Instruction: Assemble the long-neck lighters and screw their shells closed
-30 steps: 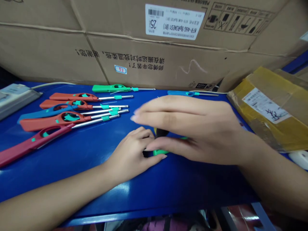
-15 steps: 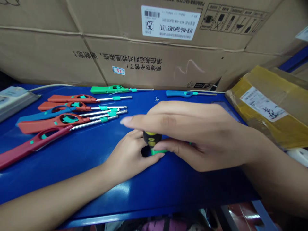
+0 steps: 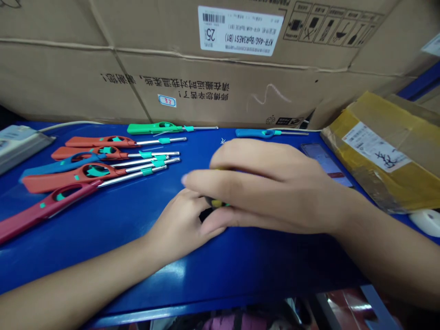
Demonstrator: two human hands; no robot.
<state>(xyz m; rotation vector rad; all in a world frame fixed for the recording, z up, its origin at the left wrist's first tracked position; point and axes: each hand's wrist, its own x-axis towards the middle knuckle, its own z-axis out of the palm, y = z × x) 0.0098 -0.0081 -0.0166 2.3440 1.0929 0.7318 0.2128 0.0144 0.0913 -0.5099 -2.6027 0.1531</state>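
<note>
Wrapped in my right hand (image 3: 275, 188) is a screwdriver (image 3: 216, 203) with a black and yellow handle, held upright above the table; its tip is hidden. Underneath, my left hand (image 3: 182, 215) is closed on a green lighter, which the hands cover almost fully. To the left lie several long-necked lighters with teal triggers: a dark red one (image 3: 58, 201), orange ones (image 3: 72, 176) and a blue one (image 3: 65, 162). Behind them rests a green lighter (image 3: 151, 128). Another blue lighter (image 3: 254, 133) lies beyond my right hand.
A large cardboard box (image 3: 165, 68) stands along the back of the blue table (image 3: 137, 270). On the right are a phone (image 3: 326, 162), a taped parcel (image 3: 388, 160) and a white round object (image 3: 426, 222). A white device with a cable (image 3: 24, 144) sits at the left edge.
My right hand has turned around the screwdriver handle, its fingers curling further over it. More of the phone shows. My left hand stays in place.
</note>
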